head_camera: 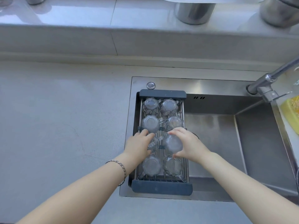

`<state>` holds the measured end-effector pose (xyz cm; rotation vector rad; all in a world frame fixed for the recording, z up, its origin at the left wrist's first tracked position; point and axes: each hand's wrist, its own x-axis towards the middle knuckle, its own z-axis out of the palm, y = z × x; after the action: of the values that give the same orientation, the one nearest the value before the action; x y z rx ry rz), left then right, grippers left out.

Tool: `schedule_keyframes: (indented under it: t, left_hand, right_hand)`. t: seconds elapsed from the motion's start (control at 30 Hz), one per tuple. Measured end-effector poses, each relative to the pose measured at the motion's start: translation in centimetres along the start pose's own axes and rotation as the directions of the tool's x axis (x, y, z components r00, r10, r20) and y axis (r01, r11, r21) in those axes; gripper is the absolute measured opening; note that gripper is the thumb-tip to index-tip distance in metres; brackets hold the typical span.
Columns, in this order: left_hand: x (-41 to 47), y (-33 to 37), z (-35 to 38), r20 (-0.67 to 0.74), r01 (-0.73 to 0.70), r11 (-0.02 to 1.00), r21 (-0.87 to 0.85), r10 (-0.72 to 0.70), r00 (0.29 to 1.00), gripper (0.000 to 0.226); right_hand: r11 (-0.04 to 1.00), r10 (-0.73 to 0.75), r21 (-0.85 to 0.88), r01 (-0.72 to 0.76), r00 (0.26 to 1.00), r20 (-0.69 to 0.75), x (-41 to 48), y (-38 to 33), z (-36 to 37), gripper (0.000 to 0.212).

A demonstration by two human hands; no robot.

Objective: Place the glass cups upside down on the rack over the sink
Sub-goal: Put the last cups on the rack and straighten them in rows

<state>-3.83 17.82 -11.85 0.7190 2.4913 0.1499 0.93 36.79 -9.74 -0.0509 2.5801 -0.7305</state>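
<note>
A dark-framed wire rack (pixel 162 94) spans the left end of the steel sink (pixel 215 131). Several clear glass cups stand upside down on it in two columns, such as the far-left cup (pixel 149 105) and the near-right cup (pixel 172 166). My left hand (pixel 139 143) grips a glass cup (pixel 153 143) in the third row on the left; the cup looks tilted on its side. My right hand (pixel 187 143) holds another glass cup (pixel 173 144) bottom-up in the third row on the right, fingers around its sides.
A chrome faucet (pixel 267 83) reaches in from the right over the sink. A yellow tray (pixel 291 113) lies at the right edge. Metal canisters (pixel 194 12) stand on the raised ledge behind. Grey countertop (pixel 56 118) stretches to the left of the sink.
</note>
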Motion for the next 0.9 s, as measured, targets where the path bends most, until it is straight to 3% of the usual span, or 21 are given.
schedule_keyframes:
  t: [0.2,0.33,0.47,0.53,0.63,0.73,0.8,0.9]
  left_hand:
    - [0.2,0.0,-0.5,0.015,0.042,0.998,-0.056,-0.041,0.999,0.061]
    - [0.4,0.2,-0.5,0.019,0.061,0.997,-0.038,-0.061,0.998,0.057]
    - [0.4,0.3,-0.4,0.018,0.063,0.998,-0.03,-0.062,0.998,0.057]
    - [0.4,0.1,-0.4,0.014,0.058,0.998,-0.017,-0.058,0.998,0.059]
    - [0.5,0.1,-0.4,0.016,0.056,0.998,0.0,-0.056,0.998,0.058]
    - [0.6,0.1,-0.7,0.026,0.052,0.999,0.009,-0.052,0.998,0.058]
    - [0.7,0.1,-0.8,0.031,0.052,0.999,0.012,-0.052,0.998,0.057]
    - [0.7,0.1,-0.8,0.032,0.047,0.999,0.024,-0.048,0.998,0.056]
  right_hand:
    - [0.989,-0.033,0.148,0.014,0.991,0.127,1.7,1.0,1.2,0.079]
    - [0.996,-0.085,0.024,0.084,0.995,0.049,1.1,1.5,2.7,0.067]
    - [0.99,0.108,0.102,-0.097,0.988,-0.113,-0.2,1.0,3.5,0.063]
    - [0.961,0.231,0.18,-0.21,0.967,-0.104,-0.4,0.8,3.6,0.066]
    - [0.963,0.247,0.122,-0.239,0.967,-0.057,0.0,0.5,2.7,0.063]
    - [0.95,0.297,0.159,-0.267,0.931,-0.211,1.7,0.4,0.2,0.051]
    - [0.939,0.327,0.192,-0.286,0.916,-0.232,3.4,0.6,-1.2,0.062]
    - [0.928,0.356,0.142,-0.344,0.932,-0.066,5.5,0.8,-1.4,0.083]
